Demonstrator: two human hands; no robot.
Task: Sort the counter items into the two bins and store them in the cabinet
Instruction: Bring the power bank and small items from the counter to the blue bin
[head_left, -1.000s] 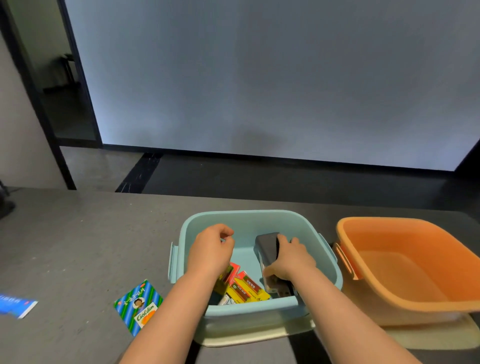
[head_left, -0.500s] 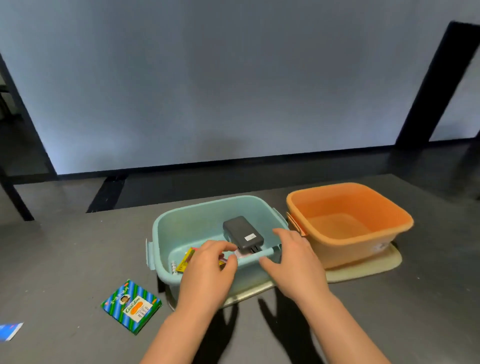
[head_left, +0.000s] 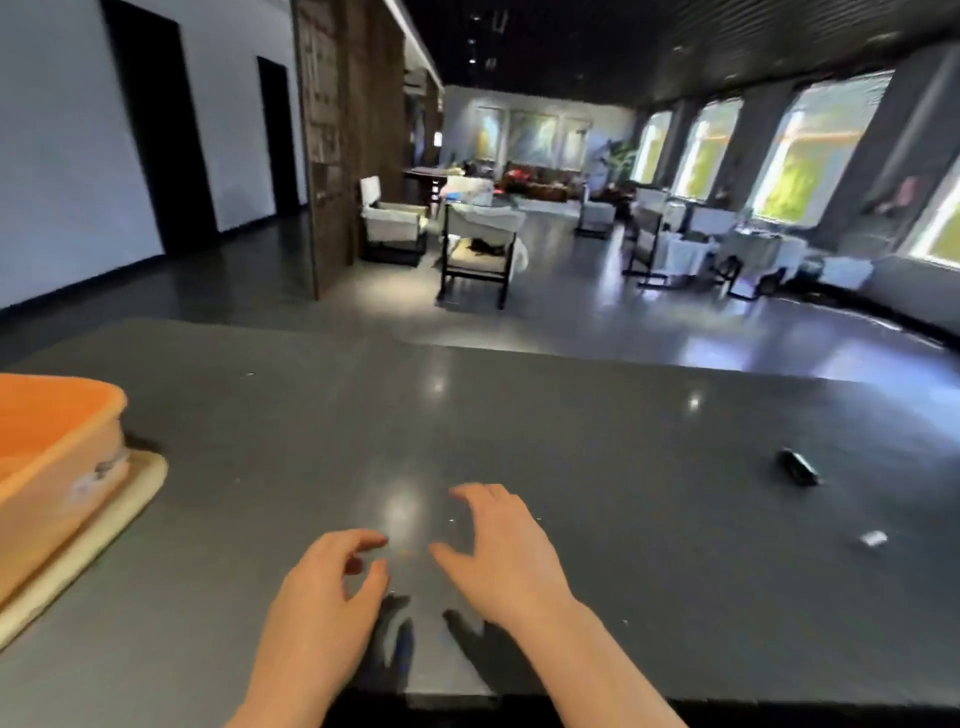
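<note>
orange bin (head_left: 52, 447) far left, small black object (head_left: 799, 466) right

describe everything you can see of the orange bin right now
Only part of the orange bin shows, cut off by the left edge of the view. It looks like smooth plastic with a rounded corner and a thick rolled rim, standing upright and open-topped. A blurred pale mark sits on its near side. What shows of its inside looks bare. It rests on a cream mat or lid on the dark counter. Neither hand touches it.
</note>
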